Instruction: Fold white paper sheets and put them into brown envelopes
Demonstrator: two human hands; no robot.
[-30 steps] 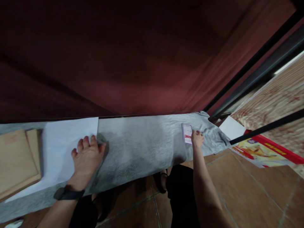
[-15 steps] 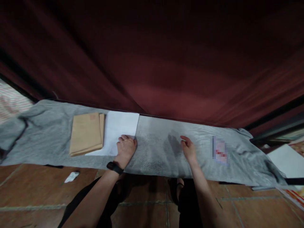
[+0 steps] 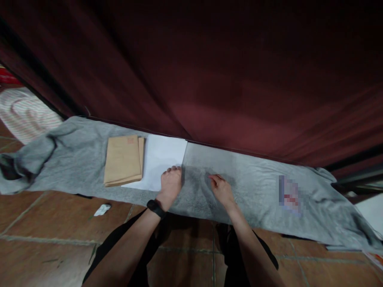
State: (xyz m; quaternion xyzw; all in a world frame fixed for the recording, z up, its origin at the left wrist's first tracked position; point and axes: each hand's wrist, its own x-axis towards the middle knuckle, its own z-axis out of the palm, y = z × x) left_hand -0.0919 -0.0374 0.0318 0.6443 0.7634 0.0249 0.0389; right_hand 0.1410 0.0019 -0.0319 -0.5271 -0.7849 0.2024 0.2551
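White paper (image 3: 164, 149) lies on a long surface covered with grey cloth (image 3: 251, 195). My left hand (image 3: 171, 181), with a black band on its wrist, rests at the paper's lower right edge. Its fingers are curled under; whether they grip the paper is hidden. To the right, my right hand (image 3: 221, 189) hovers low above the cloth, thumb and fingertips drawn together, with no object visible in them. A small stack of brown envelopes (image 3: 122, 159) overlaps the paper's left side, the top one bearing a faint reddish mark.
On the right part of the cloth is a small flat item (image 3: 290, 196), pixelated, with purple and red on it. A dark red curtain (image 3: 209, 111) hangs along the back edge. Crumpled white tissue (image 3: 102, 209) lies on the tiled floor (image 3: 54, 223). Striped fabric (image 3: 30, 111) shows at far left.
My right hand has moved left, towards the paper, and its fingers have closed. My left hand's fingers have curled in at the paper's edge. The whole view has shifted slightly.
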